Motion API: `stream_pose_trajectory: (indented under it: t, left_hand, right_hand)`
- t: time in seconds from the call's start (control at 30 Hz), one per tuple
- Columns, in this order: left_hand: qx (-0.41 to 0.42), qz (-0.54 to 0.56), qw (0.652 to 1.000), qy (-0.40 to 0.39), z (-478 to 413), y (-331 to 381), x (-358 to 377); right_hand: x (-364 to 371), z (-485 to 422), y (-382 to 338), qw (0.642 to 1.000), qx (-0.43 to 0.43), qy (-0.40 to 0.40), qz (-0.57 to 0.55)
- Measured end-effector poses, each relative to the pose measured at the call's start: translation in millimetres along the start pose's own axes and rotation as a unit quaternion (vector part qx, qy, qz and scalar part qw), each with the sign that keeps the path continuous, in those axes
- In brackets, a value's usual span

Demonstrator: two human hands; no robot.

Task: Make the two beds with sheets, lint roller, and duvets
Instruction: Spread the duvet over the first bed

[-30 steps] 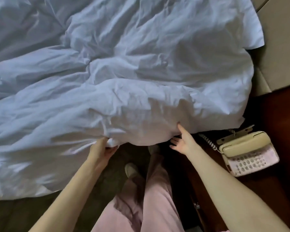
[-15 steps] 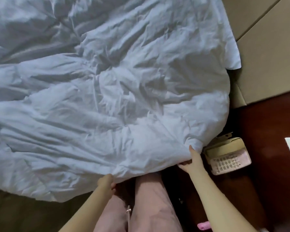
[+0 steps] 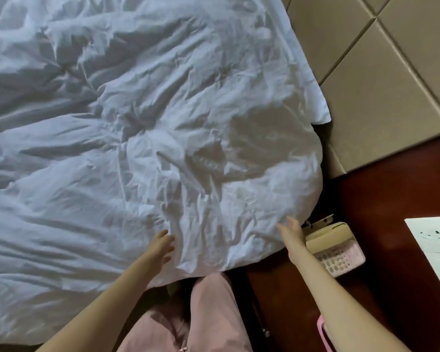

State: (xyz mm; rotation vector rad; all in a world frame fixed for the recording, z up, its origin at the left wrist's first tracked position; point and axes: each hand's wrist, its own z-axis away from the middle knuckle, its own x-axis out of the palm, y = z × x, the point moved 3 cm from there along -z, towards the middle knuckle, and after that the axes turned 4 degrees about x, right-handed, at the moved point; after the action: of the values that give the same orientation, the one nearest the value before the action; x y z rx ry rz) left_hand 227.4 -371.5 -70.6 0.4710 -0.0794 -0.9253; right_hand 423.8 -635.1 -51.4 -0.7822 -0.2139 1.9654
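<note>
The white duvet (image 3: 163,123) lies rumpled over the bed, its corner bulging just left of the telephone (image 3: 333,247). Both hands hold nothing: the left hand (image 3: 163,246) spreads relaxed fingers over the cloth farther left, and the right hand (image 3: 291,229) reaches straight-fingered beside the telephone. A careless sweep there could knock the handset off its cradle.

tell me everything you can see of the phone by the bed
The phone is a cream desk set of what looks like plastic, its handset lying in the cradle above a pale pinkish keypad with rows of round buttons. It sits slanted on the dark reddish wooden nightstand. The white duvet hangs close to its upper left corner, and the right hand reaches out in front of its left edge; whether either touches it cannot be told.
</note>
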Motion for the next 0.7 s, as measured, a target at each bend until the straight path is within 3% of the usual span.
stream_pose_trajectory:
  t: [0.1, 0.2, 0.5, 0.6, 0.7]
  left_hand:
    - [0.024, -0.032, 0.999, -0.01, -13.6, 34.8, 8.0]
    - [0.018, -0.038, 0.999, 0.002, -18.0, 66.4, 15.0]
    - [0.068, 0.009, 0.997, 0.034, -11.4, 153.5, -36.0]
    - [0.075, 0.043, 0.994, 0.074, 1.8, 153.6, -75.0]
    - [0.065, 0.073, 0.99, 0.104, 18.7, 127.6, -120.2]
  right_hand:
    - [7.0, -17.3, -32.1, 0.981, -0.116, -0.028, 0.154]
    - [16.4, -25.2, -67.0, 0.951, -0.147, -0.057, 0.265]
    - [88.5, 0.4, -268.2, 0.875, -0.384, -0.106, 0.277]
    - [131.3, 13.5, -293.3, 0.859, -0.394, -0.128, 0.302]
    - [170.5, 35.9, -265.9, 0.864, -0.316, -0.149, 0.364]
